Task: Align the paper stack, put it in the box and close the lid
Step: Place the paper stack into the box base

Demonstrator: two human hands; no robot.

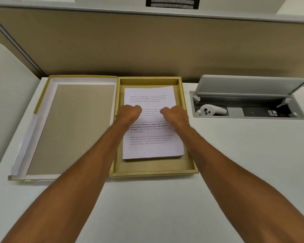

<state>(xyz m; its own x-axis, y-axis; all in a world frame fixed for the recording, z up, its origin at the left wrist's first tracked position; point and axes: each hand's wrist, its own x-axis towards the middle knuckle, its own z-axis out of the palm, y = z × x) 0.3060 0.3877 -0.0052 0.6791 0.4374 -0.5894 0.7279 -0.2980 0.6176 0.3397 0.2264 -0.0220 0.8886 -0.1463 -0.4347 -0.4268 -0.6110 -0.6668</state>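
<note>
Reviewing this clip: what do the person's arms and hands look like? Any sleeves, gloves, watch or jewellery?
Both forearms are bare for as far as the frame shows them; no sleeves are visible. The left hand and right hand wear no gloves. No watch, bracelet or strap shows on either wrist. The fingers are mostly hidden, so rings cannot be ruled out.

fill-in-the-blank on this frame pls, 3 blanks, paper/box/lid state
1. The paper stack lies inside the ____.
2. The lid lies open, flat on the desk on the box's ____ side.
3. Both hands, left hand and right hand, rest on top of the ____.

Missing words: box; left; paper stack
</note>
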